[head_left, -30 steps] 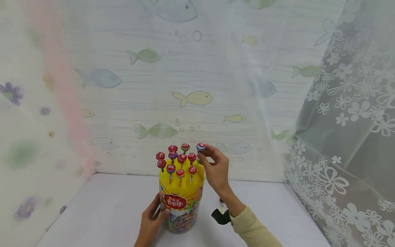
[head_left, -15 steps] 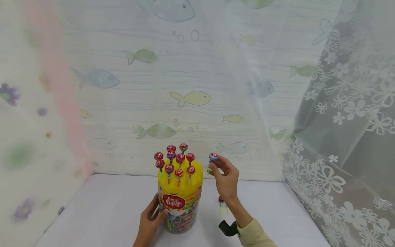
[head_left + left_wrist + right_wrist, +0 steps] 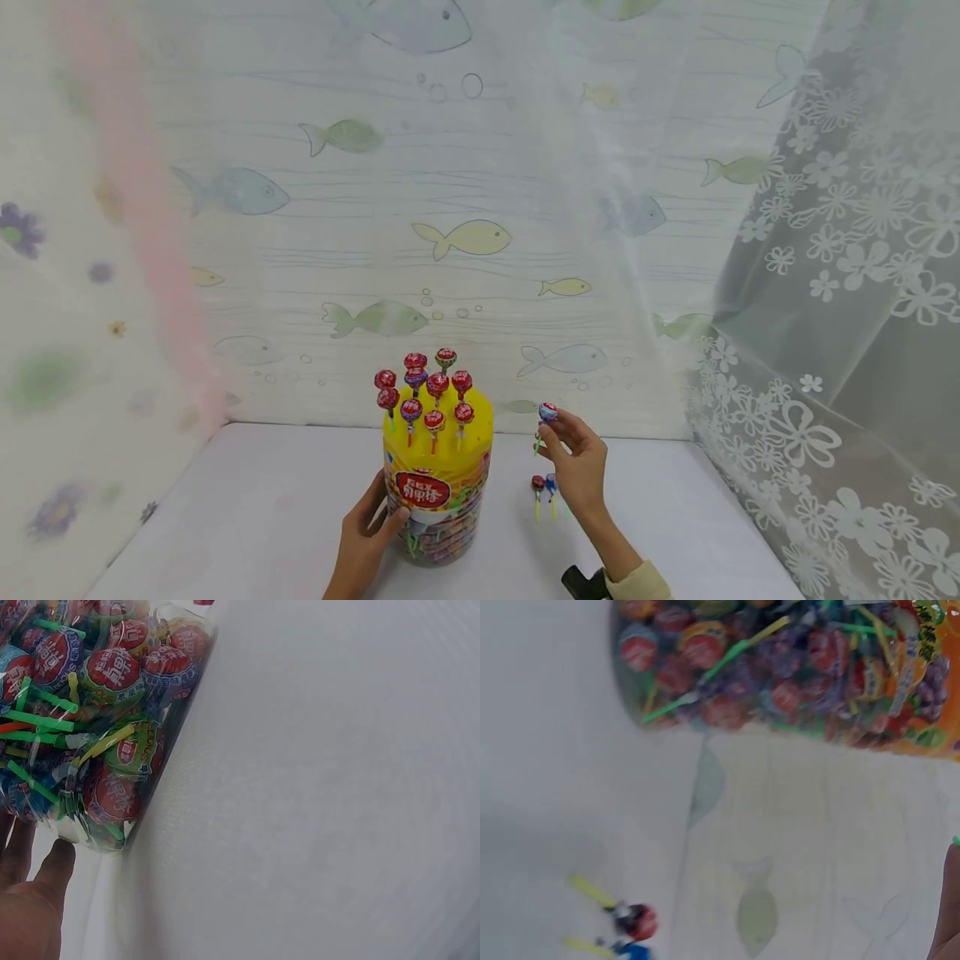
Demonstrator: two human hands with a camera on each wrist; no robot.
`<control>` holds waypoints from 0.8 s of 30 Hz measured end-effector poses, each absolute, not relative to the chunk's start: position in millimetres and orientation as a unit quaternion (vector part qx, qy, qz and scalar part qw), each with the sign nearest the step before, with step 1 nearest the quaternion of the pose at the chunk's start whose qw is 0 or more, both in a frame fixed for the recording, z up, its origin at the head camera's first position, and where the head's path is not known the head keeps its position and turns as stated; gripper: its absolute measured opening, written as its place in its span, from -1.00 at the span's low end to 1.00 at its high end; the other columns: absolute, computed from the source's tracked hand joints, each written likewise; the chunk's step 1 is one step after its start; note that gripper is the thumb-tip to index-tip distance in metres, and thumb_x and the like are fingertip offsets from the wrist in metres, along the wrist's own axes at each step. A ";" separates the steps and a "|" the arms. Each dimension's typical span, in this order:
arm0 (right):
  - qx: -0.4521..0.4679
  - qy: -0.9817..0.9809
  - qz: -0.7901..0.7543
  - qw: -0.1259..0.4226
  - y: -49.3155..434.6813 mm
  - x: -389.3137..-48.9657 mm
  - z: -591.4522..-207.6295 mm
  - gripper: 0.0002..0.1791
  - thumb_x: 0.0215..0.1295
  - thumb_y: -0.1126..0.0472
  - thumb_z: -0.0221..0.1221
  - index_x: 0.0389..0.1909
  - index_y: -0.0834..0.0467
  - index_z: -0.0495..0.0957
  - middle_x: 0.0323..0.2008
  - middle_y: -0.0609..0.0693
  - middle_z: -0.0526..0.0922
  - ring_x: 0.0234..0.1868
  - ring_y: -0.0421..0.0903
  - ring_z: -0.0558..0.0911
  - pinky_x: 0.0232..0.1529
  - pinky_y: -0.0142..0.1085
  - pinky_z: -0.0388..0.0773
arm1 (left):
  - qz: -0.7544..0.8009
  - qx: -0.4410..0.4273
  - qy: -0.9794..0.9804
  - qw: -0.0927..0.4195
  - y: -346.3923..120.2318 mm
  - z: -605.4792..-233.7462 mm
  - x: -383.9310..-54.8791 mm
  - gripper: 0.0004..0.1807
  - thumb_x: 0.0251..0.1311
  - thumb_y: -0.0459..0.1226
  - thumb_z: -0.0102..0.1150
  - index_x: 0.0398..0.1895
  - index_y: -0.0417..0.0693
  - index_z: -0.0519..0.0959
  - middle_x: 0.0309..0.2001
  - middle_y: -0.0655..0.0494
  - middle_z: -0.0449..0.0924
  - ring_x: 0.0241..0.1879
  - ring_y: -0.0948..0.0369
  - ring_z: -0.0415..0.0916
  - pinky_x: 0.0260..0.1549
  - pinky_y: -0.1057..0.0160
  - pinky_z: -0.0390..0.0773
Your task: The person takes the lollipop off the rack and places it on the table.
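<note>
Right hand (image 3: 576, 454), lower centre-right of the head view: pinches a blue-topped lollipop (image 3: 547, 412) between thumb and fingertips, wrapped head up, stick running down into the pinch. Held in the air, clear of the worktop (image 3: 262, 508), directly above two loose lollipops (image 3: 543, 487) lying side by side on the surface; same pair visible at lower left of the right wrist view (image 3: 626, 930).

Left hand (image 3: 365, 542), bottom centre: wrapped round the lower wall of the clear lollipop tub (image 3: 437, 508), fingers curled against the plastic, steadying it. Left wrist view: only the fingertips (image 3: 45, 866) at the tub base.

Tub: upright on the worktop, left of the held lollipop and apart from it, packed with wrapped lollipops. Yellow lid (image 3: 438, 437) carries a cluster of red-topped lollipops (image 3: 423, 392) standing stick-down.

Handling, as a judgement:
- Held lollipop: light, rigid, head hard and probably brittle if dropped.
- Wrapper: likely slick; grip on the head liable to slip.
- Stick: thin, slightly flexible; best taken just under the head for control of tilt.
- Tub: top-heavy when disturbed; hold low on the wall.
</note>
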State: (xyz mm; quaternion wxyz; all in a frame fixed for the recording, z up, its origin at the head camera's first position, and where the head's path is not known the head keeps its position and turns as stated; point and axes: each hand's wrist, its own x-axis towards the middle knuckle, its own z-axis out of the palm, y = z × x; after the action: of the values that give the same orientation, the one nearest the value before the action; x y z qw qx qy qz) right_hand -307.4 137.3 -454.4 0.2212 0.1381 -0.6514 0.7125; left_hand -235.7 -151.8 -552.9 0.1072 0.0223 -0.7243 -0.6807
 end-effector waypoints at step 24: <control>-0.052 -0.793 0.593 0.127 227.3 -330.0 -542.7 -0.65 0.30 0.43 0.29 0.06 0.53 0.57 -0.28 0.30 0.76 -0.39 -0.04 0.77 -0.44 -0.42 0.76 | -0.681 0.024 -0.724 0.108 -150.9 -551.2 -234.7 -0.13 0.35 -0.12 0.30 0.59 -0.19 0.11 0.56 -0.19 0.13 0.53 -0.23 0.09 0.43 -0.24 0.29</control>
State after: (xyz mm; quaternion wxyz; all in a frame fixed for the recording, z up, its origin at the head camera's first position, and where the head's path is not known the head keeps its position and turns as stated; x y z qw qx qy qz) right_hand -330.0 227.3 -542.7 0.1268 -0.0521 -0.7934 0.5931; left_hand -234.7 -150.9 -551.2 0.1075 0.0239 -0.7243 -0.6807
